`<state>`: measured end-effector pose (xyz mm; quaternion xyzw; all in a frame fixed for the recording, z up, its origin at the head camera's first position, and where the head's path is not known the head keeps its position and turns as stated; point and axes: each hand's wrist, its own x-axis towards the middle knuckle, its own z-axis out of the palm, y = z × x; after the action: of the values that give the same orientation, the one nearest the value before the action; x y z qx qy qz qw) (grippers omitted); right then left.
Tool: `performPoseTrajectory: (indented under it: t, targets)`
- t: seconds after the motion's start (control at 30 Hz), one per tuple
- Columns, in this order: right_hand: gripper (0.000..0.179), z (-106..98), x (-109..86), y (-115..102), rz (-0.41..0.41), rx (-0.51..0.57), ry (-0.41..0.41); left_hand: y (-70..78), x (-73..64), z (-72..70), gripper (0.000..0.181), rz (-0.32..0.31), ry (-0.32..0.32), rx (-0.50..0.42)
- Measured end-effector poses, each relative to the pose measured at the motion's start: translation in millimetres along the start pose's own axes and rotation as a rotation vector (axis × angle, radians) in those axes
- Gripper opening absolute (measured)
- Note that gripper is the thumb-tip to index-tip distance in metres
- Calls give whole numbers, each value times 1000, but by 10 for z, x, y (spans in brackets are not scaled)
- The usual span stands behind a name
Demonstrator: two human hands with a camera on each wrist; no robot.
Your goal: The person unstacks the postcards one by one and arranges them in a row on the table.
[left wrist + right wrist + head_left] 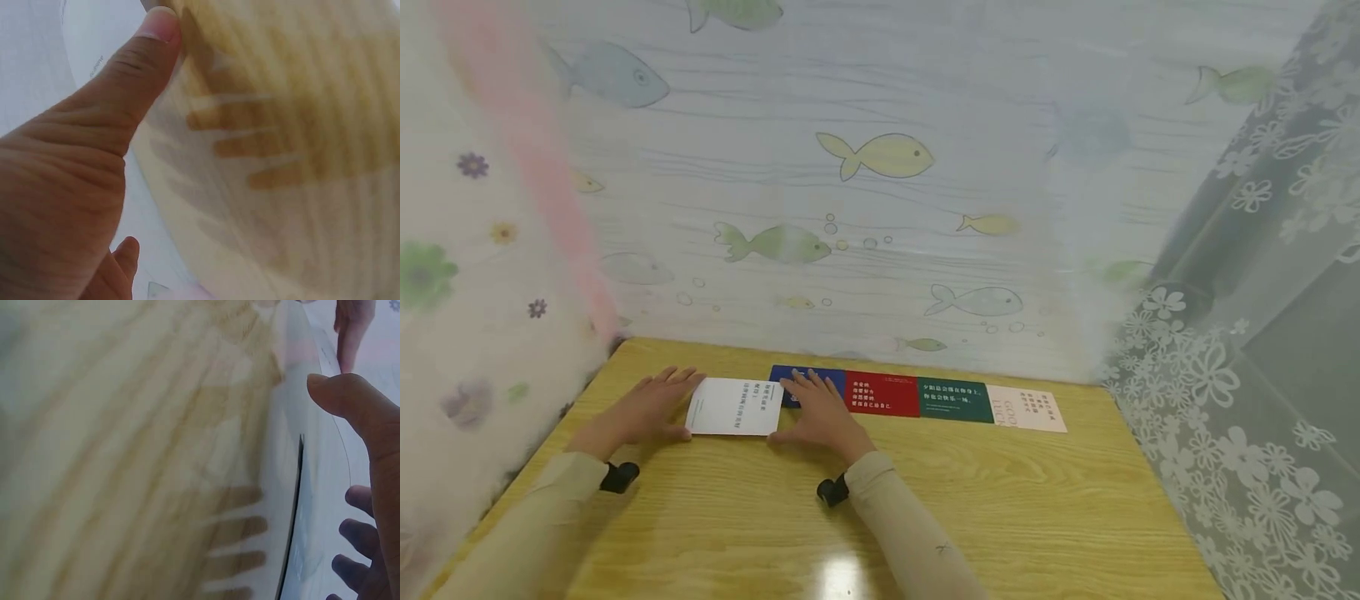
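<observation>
A white card [730, 408] printed with dark characters lies between my two hands, at the left of a row of cards. My left hand [643, 410] is at its left edge, fingers extended and thumb near the lower corner. At the right edge is my right hand [826, 417], its straight fingers reaching over the blue card [781, 372] and covering part of it. In the left wrist view the thumb [159, 28] points along the card's edge. The right wrist view shows the thumb [344, 394] apart from the fingers. Neither hand's fingers are curled.
To the right, a red card [880, 393], a green card [955, 402] and a pale pink card [1028, 408] continue the row. They lie on a wooden table [1000, 517]. Fish-patterned curtain [880, 275] borders its back edge; lace fabric [1247, 450] hangs at right.
</observation>
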<state>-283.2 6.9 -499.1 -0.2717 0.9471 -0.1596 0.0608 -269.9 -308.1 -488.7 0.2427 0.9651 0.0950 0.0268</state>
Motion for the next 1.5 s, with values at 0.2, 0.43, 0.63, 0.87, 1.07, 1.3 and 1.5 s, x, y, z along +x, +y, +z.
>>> performPoseTrajectory:
  t: [0.2, 0.43, 0.63, 0.87, 1.07, 1.3, 1.5]
  targets:
    - [97, -50, 195, -36, -15, 6, -9, -116, 126, -108, 100, -31, -40, 39]
    - [95, -20, 430, -25, -12, -12, -44, -262, 231, -120, 99, -57, -69, 37]
    - [96, 55, 599, 27, 8, -32, -60, -369, 325, -112, 96, -61, -90, 45]
    - [96, 66, 689, 24, 9, -3, -69, -418, 409, -154, 95, -87, -118, 70]
    - [95, 76, 701, 20, 27, -3, -89, -461, 476, -138, 96, -84, -109, 107]
    - [94, 97, 693, 58, 9, -3, -95, -414, 532, -159, 91, -79, -148, 174]
    - [95, 91, 739, 69, 12, -36, -101, -346, 524, -224, 88, -102, -156, 172]
